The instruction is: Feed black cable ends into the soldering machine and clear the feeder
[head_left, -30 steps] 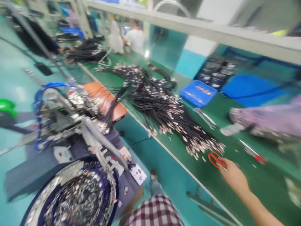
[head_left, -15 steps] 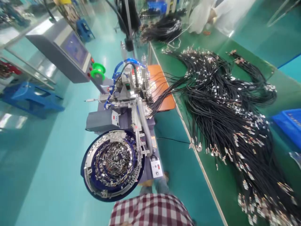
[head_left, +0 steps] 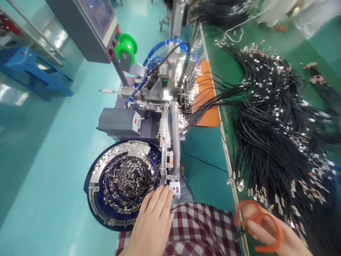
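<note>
My left hand [head_left: 154, 218] lies palm down with its fingers stretched out, over the near right rim of a round feeder bowl [head_left: 92, 206] and beside a small white control box [head_left: 175, 190]. Whether it touches the rim I cannot tell. Many small metal connector parts [head_left: 133, 174] fill the bowl. At the lower right, my right hand [head_left: 290, 236] is closed on orange-handled scissors [head_left: 278, 233], held by the table edge; their blades are mostly hidden. Black cables with metal ends [head_left: 269, 149] lie in a large heap just beyond that hand.
Ahead stands a machine with blue hoses [head_left: 165, 85], a grey screen unit [head_left: 87, 32] and a green spool [head_left: 126, 48]. Cables run from it across an orange board [head_left: 210, 117] to the green table [head_left: 226, 121]. A blue stool [head_left: 26, 67] stands at the left.
My left hand has come into view at the bowl's rim. My right hand has appeared at the lower right with the scissors. The view has shifted closer to the machine.
</note>
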Motion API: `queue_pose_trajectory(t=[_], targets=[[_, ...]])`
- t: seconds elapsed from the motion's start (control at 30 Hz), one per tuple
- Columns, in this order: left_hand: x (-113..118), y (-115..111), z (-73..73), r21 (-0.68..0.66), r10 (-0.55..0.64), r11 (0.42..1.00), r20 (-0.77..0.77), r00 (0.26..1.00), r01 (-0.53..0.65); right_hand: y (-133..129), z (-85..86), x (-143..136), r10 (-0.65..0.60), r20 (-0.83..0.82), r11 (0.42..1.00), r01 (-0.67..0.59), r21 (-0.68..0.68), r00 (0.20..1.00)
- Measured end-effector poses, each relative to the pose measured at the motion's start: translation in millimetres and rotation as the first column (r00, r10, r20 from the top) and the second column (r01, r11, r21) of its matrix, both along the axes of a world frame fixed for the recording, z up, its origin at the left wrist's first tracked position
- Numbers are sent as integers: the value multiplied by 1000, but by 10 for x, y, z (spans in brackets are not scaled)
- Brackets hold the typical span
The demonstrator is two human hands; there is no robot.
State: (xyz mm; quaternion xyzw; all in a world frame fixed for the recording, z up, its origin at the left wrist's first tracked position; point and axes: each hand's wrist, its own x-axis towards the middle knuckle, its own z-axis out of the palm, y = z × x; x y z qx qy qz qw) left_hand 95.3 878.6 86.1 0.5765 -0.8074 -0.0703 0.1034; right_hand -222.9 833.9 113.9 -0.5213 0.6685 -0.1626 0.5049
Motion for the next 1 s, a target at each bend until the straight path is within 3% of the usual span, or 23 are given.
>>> queue_pose_trajectory(t=[0.07, 0.17, 0.3, 0.53, 0.7, 0.87, 1.0], targets=[[-115, -276, -26, 6, 93, 996, 79, 993, -93, -451, -131, 200, 120, 144, 993, -120, -15, 982], [-232, -599, -123, 47, 184, 980, 141, 973, -192, -973, -262, 524, 247, 233, 969, -240, -60, 940], [-274, -883, -281, 95, 223, 966, 174, 959, -242, -1322, -398, 777, 326, 343, 945, -293, -143, 881], [-299, -1067, -426, 157, 297, 935, 151, 943, -319, -1490, -759, 1162, 360, 410, 896, -188, -403, 838], [-326, -1056, -457, 165, 325, 923, 144, 935, -347, -1597, -972, 1487, 472, 367, 803, -219, -555, 801], [-330, -1037, -504, 173, 359, 911, 115, 926, -374, -1677, -1031, 1590, 583, 237, 676, -302, -673, 777], [-300, -1039, -507, 192, 297, 927, 155, 942, -323, -1688, -980, 1598, 657, 113, 579, -403, -708, 745]])
